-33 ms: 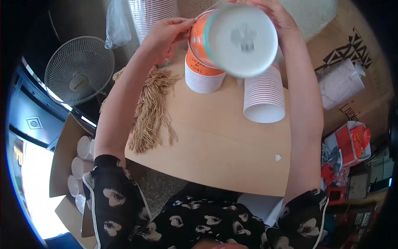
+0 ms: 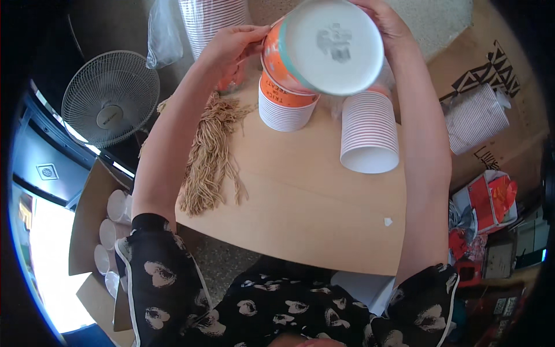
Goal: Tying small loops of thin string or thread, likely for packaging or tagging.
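An orange paper bucket (image 2: 276, 55) with a teal band is tipped between my hands, its round white base toward me. At its left side, my left hand (image 2: 241, 43) pinches the edge with closed fingers. My right hand (image 2: 384, 22) grips the far right of the base, some fingertips hidden behind it. Just below the held bucket stands a stack of white paper buckets (image 2: 285, 115), the topmost showing an orange printed wall. To the right, another white stack (image 2: 370, 130) lies tilted, its open mouth toward me.
Tan yarn strands (image 2: 211, 168) hang over the left of the brown cardboard tabletop (image 2: 300, 214). A fan (image 2: 110, 101) and a carton of wrapped cups (image 2: 87, 231) stand left. Wrapped cup stacks are at the back (image 2: 214, 23) and far right (image 2: 477, 118), beside a large carton (image 2: 520, 121).
The held bucket has moved slightly away from me and left, its base turning a little. Both hands keep their hold, and the stacks stay nearly as they were.
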